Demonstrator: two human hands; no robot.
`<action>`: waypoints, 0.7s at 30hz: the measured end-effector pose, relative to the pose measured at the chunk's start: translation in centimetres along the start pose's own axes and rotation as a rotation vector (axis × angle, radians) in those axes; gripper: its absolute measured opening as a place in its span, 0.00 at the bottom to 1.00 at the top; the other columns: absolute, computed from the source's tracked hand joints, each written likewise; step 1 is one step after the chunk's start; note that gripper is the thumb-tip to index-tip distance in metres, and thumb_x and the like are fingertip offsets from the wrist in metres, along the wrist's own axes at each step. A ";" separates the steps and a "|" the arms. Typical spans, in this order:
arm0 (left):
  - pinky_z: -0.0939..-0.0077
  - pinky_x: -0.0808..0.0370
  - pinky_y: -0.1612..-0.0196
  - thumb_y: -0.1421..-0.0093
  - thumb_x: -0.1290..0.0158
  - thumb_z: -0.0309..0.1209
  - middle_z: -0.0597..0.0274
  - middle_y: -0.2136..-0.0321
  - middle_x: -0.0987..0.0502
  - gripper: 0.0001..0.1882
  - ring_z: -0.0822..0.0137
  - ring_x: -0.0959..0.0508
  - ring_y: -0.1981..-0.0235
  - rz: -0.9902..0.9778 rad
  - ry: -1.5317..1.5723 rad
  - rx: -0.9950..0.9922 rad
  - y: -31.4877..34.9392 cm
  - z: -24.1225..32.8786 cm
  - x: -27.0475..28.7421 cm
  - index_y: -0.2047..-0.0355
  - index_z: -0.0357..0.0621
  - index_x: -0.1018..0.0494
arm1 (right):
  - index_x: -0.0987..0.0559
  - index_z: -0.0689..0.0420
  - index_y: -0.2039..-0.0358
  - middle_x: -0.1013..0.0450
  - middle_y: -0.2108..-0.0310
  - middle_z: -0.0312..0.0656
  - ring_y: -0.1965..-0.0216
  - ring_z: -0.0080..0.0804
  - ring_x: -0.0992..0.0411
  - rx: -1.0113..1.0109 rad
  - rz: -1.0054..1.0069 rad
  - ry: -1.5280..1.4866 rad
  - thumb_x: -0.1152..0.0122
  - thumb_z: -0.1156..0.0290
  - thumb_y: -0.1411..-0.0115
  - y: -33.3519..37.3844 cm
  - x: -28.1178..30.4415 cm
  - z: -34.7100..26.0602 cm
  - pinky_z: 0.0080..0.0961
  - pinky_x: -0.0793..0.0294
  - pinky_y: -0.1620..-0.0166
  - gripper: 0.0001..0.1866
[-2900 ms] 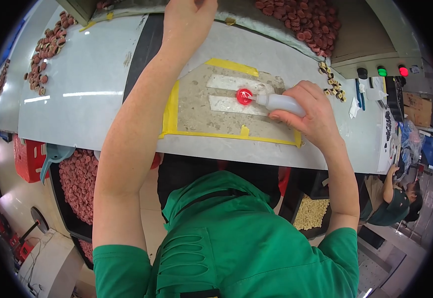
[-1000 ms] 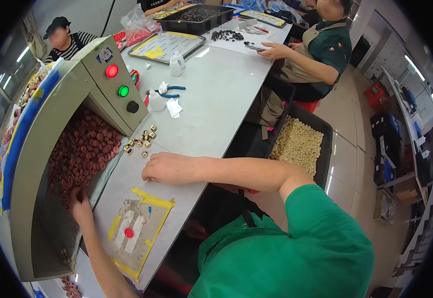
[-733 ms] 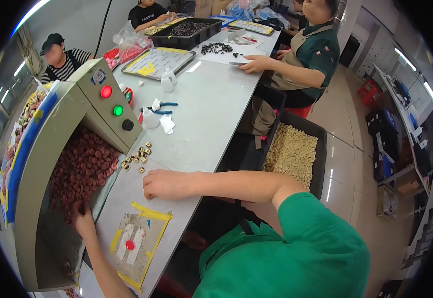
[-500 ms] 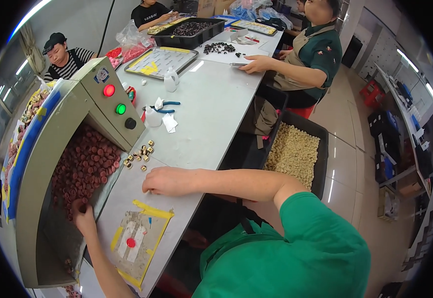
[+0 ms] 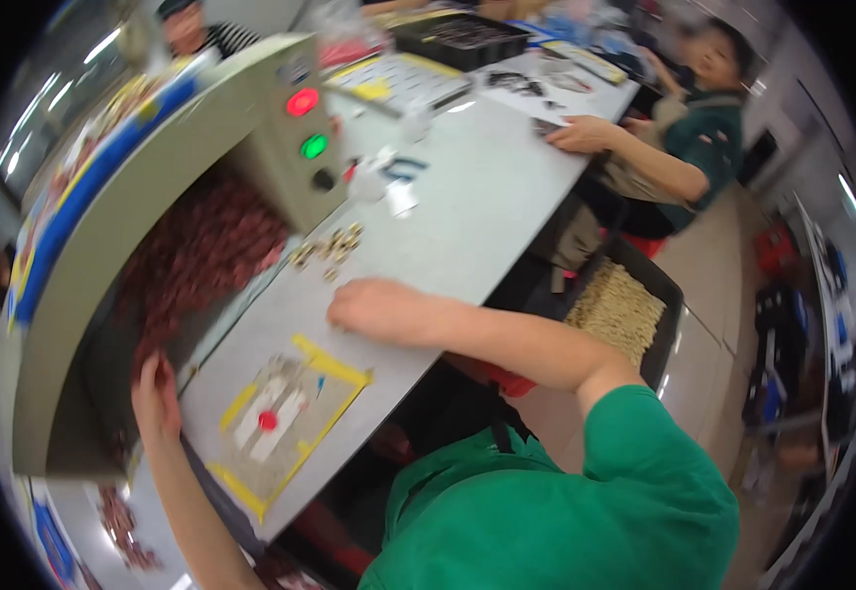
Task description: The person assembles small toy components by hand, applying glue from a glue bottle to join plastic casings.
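Note:
My left hand [image 5: 158,395] is at the lower opening of a beige machine [image 5: 74,256], beside the heap of dark red round pieces [image 5: 202,236]. Its fingers point up toward the nearest pieces, too smeared to show whether they grip one. On the grey table [image 5: 467,226] rests my right hand [image 5: 379,310], its fingers curled in; anything in them is hidden. Just beyond it lie several small gold-coloured pieces [image 5: 335,244]. Between my forearms, a grey rectangular pad [image 5: 290,467] edged with yellow tape carries a white strip and a red round piece [image 5: 268,421].
Red [image 5: 302,102] and green [image 5: 314,147] lights glow on the machine. Blue-handled pliers [image 5: 406,167] and a white bottle [image 5: 367,184] lie behind the gold pieces. A black bin of cream-coloured pieces [image 5: 620,310] stands right of the table. A co-worker's hand [image 5: 580,134] is at the far right edge.
The whole view has shifted and blurred. My left hand has drawn back a little from the red pieces toward the opening's edge. My right hand remains curled near the gold pieces.

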State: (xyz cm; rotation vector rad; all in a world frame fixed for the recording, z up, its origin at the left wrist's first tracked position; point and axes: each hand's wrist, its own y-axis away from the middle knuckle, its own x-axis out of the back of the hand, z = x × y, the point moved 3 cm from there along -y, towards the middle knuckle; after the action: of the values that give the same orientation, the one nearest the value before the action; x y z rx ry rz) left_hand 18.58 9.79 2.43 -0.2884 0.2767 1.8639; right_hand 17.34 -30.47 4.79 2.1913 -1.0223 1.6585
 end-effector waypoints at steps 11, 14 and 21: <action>0.87 0.31 0.59 0.42 0.44 0.25 0.71 0.64 0.27 0.18 0.80 0.29 0.63 -0.073 -0.041 0.059 16.0 -0.8 -5.5 0.50 0.42 0.29 | 0.27 0.61 0.62 0.31 0.65 0.46 0.61 0.45 0.31 -0.159 0.052 -0.013 0.45 0.77 0.42 -0.3 -0.9 -1.9 0.32 0.29 0.58 0.07; 0.85 0.30 0.55 0.42 0.44 0.23 0.68 0.62 0.27 0.19 0.79 0.28 0.62 -0.054 0.076 0.133 18.2 -2.2 -5.9 0.49 0.38 0.30 | 0.26 0.62 0.61 0.31 0.65 0.45 0.63 0.41 0.30 -0.210 0.038 -0.229 0.47 0.78 0.41 -1.6 -0.8 -3.9 0.28 0.29 0.60 0.07; 0.83 0.28 0.53 0.35 0.51 0.29 0.62 0.55 0.27 0.21 0.75 0.26 0.57 0.007 0.547 0.260 19.7 -3.9 -6.1 0.43 0.39 0.36 | 0.26 0.60 0.61 0.31 0.65 0.42 0.64 0.36 0.29 -0.007 -0.008 -0.380 0.44 0.77 0.42 -5.1 -2.7 -10.3 0.26 0.28 0.61 0.08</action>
State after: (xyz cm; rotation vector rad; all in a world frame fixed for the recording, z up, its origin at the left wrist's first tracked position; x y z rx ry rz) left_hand 1.93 -2.92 1.69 -0.6148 0.8849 1.7028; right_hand 12.33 -19.96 7.07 2.5622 -1.0998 1.2557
